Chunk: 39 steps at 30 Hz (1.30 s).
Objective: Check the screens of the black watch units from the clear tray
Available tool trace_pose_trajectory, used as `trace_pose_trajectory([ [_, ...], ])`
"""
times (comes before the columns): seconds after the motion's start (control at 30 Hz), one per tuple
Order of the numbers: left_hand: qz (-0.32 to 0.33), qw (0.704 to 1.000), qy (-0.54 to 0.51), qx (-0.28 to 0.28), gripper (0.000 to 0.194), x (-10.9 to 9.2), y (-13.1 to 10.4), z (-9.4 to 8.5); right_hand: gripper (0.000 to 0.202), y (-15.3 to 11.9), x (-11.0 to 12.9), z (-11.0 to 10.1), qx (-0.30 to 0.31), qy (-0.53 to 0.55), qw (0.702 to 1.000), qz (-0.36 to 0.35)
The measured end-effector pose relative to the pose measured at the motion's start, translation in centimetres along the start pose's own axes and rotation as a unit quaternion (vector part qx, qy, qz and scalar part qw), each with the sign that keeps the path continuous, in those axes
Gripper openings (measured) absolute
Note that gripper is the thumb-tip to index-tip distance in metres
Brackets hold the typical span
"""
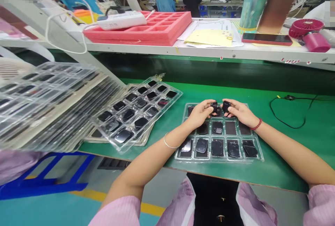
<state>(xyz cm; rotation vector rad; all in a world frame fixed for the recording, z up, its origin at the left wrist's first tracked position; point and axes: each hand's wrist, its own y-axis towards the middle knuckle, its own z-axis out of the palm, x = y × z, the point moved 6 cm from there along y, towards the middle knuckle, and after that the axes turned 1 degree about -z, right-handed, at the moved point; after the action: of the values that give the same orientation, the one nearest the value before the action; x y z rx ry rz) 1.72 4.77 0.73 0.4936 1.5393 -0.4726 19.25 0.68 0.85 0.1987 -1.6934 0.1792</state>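
Note:
My left hand (pixel 200 113) pinches a small black rounded-square piece (pixel 214 107) above the far row of a clear plastic tray (pixel 192 159). Close beside it, my right hand (pixel 239 111) grips another such black piece (pixel 226 106). The two pieces are held a little apart. Several similar glossy black pieces lie in the tray's pockets, most of them in the near row; one, a black piece (pixel 217 127), sits in the middle row. Dark lining shows in a middle-row pocket (pixel 230 128). My hands partly cover the far row.
Left of me, a second clear tray (pixel 167 109) of black pieces rests tilted on other trays. Further left rises a tall stack of trays (pixel 86 96). A black cable (pixel 290 127) lies on the green table at right. The shelf holds a red foam tray (pixel 136 38) and a phone (pixel 267 38).

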Motion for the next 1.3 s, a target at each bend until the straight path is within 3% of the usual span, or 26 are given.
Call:
trace_pose_trajectory([
  [0.13,-0.002,1.000,-0.024,-0.006,0.044,0.0,0.1,0.2,0.057,-0.2,0.1,0.0,-0.014,-0.024,1.000,-0.013],
  [0.37,0.005,1.000,-0.023,-0.011,0.042,-0.1,0.0,0.2,0.045,-0.5,0.7,1.0,0.029,-0.051,0.996,-0.072],
  [0.5,0.013,1.000,-0.024,0.003,0.037,-0.1,-0.1,0.3,0.041,-0.5,0.6,0.9,0.027,-0.065,0.995,-0.064],
  [0.83,0.025,1.000,-0.011,0.010,0.049,0.3,0.0,0.3,0.046,-0.6,0.5,1.1,0.027,-0.065,0.996,-0.048],
  [1.03,0.023,1.000,-0.007,0.018,0.037,0.1,-0.1,0.5,0.032,-0.4,1.6,0.7,0.042,-0.080,0.995,-0.040],
  [1.13,0.016,0.999,-0.009,0.035,0.033,-0.2,-0.1,0.8,0.029,-0.7,3.2,-0.6,0.074,-0.228,0.970,-0.029],
  [1.23,0.008,0.999,0.018,0.045,0.028,-0.3,-0.2,0.8,0.028,-1.4,4.8,-2.2,0.104,-0.398,0.911,-0.021],
  [1.3,0.012,0.998,0.044,0.043,0.025,-0.4,-0.2,0.6,0.022,-2.1,4.9,-2.8,0.156,-0.471,0.868,0.019],
])
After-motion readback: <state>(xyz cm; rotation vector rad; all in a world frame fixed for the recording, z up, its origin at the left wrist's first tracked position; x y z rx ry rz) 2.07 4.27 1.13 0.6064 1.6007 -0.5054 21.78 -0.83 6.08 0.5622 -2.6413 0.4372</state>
